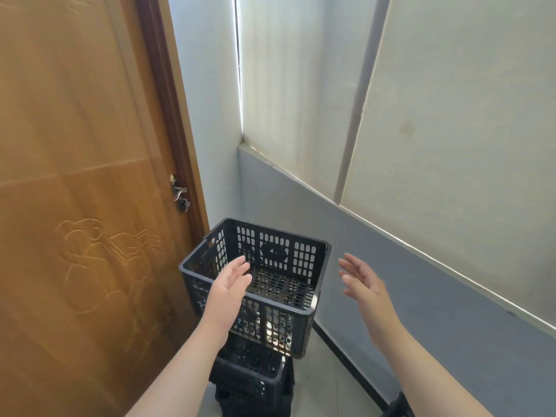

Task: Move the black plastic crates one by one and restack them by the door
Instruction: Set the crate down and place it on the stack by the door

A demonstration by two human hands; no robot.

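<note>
Wooden door (75,176) left, corner; black crates (270,284) stacked; left hand (230,284), right hand (365,284) fingers spread, empty.

Top crate (270,314): black perforated plastic, slight sheen. Door (75,176): glossy embossed wood grain. Handle (179,194): shiny metal.

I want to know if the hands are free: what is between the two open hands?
In the head view, the top crate lies between the left hand and the right hand; neither holds it.
</note>
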